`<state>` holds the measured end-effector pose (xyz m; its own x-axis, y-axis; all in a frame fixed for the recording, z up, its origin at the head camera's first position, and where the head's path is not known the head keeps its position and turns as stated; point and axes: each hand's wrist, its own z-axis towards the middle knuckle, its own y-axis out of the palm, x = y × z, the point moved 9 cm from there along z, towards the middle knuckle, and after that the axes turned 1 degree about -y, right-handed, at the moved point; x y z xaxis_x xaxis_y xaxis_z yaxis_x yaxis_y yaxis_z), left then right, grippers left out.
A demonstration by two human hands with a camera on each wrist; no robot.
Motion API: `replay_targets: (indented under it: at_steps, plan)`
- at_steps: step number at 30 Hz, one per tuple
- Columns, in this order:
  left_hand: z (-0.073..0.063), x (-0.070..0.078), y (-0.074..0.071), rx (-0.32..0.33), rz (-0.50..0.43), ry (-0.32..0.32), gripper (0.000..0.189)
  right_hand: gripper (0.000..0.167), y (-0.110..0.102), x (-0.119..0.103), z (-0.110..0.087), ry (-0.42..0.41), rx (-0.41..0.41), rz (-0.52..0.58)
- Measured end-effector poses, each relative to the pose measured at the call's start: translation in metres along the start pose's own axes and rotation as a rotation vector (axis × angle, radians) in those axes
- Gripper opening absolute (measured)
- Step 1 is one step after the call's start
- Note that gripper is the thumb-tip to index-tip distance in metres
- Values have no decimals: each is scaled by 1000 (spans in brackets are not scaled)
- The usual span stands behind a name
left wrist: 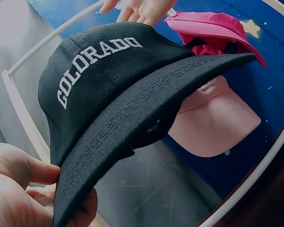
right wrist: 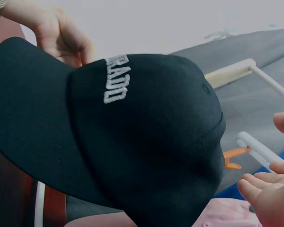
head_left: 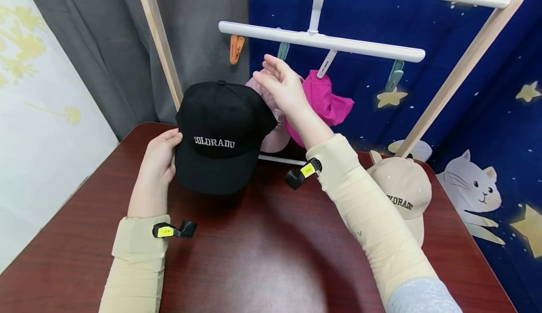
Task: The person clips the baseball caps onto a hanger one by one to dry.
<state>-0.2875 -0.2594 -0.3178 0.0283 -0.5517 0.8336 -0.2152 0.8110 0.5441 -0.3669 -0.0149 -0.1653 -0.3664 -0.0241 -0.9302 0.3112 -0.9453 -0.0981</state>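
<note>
A black baseball cap [head_left: 211, 115] with white COLORADO lettering is held up above the table, its brim toward me. My left hand [head_left: 158, 157] pinches the cap at the left end of its brim; in the left wrist view the thumb [left wrist: 42, 171] lies on top and fingers curl beneath. My right hand [head_left: 283, 84] is raised to the right of the cap, fingers extended and holding nothing, below the rack's white bar [head_left: 322, 41]. An orange clip [head_left: 236, 49] hangs from the bar above the cap. Behind the right hand hang a pale pink cap [left wrist: 213, 123] and a bright pink cap [head_left: 323, 99].
Green clips [head_left: 394, 75] and a white clip [head_left: 327, 63] also hang from the bar. Wooden posts [head_left: 461, 73] support the rack. A beige cap [head_left: 402, 183] lies on the dark red table [head_left: 237, 266] at right, partly behind my right forearm. Curtains hang behind.
</note>
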Motion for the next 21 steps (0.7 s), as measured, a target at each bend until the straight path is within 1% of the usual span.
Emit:
replay_targets:
  at_steps: [5,12,21]
  plan:
    - [2,2,1,-8,6,2,28,60,0,4,11,31,-26,-3]
    - [4,10,1,-15,17,13,24,64,1,5,19,56,-62,-31]
    - [7,12,2,-13,26,6,23,69,7,7,32,108,-65,-31]
